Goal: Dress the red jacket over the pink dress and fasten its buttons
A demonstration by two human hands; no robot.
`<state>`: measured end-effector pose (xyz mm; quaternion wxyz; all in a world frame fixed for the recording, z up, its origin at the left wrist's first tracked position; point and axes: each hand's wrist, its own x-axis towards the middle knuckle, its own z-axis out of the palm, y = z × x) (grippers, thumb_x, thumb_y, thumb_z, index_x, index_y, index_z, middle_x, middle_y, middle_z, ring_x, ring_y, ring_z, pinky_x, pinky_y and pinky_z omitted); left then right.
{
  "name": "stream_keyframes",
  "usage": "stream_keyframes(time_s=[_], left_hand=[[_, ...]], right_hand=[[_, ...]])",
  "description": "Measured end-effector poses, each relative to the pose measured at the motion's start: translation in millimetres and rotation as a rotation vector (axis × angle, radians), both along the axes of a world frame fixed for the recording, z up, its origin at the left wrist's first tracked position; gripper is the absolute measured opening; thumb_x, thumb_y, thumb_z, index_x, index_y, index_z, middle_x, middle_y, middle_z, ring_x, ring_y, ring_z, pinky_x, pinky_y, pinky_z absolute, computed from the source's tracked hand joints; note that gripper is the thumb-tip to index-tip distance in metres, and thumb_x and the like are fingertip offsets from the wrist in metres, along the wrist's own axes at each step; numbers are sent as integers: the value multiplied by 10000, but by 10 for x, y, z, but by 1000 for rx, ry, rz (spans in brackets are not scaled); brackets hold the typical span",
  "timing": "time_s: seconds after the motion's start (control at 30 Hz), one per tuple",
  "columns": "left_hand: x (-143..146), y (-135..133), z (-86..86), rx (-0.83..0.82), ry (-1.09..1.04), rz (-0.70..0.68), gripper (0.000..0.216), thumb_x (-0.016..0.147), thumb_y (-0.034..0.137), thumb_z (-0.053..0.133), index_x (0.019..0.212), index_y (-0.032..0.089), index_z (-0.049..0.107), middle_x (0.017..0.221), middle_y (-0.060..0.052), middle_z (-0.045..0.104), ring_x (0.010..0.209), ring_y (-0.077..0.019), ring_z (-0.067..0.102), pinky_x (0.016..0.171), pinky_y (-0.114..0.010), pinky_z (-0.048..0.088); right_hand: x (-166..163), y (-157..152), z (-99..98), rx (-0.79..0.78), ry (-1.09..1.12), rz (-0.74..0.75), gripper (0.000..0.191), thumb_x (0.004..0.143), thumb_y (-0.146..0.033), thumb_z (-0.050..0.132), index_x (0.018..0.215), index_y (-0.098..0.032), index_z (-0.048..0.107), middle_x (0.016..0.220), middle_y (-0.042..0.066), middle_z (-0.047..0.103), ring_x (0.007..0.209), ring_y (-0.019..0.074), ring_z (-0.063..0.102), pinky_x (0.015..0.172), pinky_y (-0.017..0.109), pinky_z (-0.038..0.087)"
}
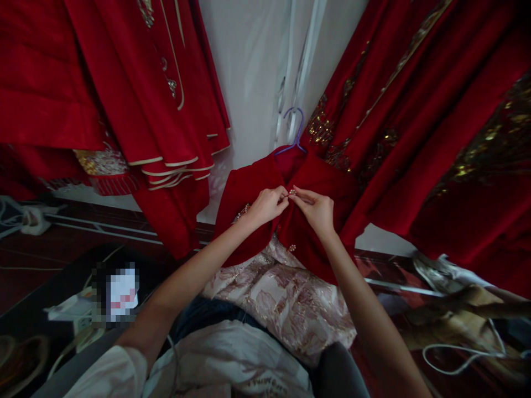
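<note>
A short red jacket (244, 188) hangs on a purple wire hanger (297, 135) in front of me, its front facing me. At the upper front opening, my left hand (269, 205) is closed in a pinch on the jacket's front edge. My right hand (318, 209) pinches a small beaded button (292, 192) there, its fingertips nearly touching the left ones. Lower on the same front is another beaded fastener (292, 248). Beaded trim (243, 211) shows beside my left wrist. Below the jacket spreads pale pink floral brocade cloth (286, 298).
Red garments with cream piping (136, 99) hang at left; red ones with gold sequins (398, 110) hang at right. A white wall (249, 55) stands behind. On the dark surface (37, 293) at lower left are cords and a pixelated item (122, 293). A white cord (452, 348) loops at lower right.
</note>
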<state>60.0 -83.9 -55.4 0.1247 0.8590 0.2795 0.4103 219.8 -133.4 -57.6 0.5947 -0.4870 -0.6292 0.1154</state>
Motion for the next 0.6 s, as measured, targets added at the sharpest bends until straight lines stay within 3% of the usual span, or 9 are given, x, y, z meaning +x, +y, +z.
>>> stream_keyframes(time_s=[0.23,0.4,0.5,0.6], left_hand=[[13,47,71,54,94,17,74,845,196,527,814,181,592,695,-33,683,632,-162,662,613,-239,482],[23,56,79,80,151,-32,55,854,225,537,861,185,575,749,-43,677,672,-176,660,662,-259,491],[48,34,23,73,138,3,71,858,232,540,912,191,560,791,-49,665,718,-185,657,713,-280,505],[89,-16,-131,-7,-30,39,121,884,199,494,998,207,532,927,-52,663,837,-171,659,791,-293,515]], right_hand=[[25,68,-57,-42,76,62,361,751,-371,718,1065,-193,731,1006,54,744,897,238,723,882,414,583],[22,128,-93,-79,149,131,420,731,-341,719,1122,-189,704,1045,56,735,923,224,714,928,429,555],[23,110,-133,-102,235,206,441,732,-344,708,1146,-193,680,1137,65,704,1014,218,682,992,428,510],[5,14,-263,-94,275,248,576,743,-326,693,1295,-234,556,1279,76,622,1130,200,617,1006,392,492]])
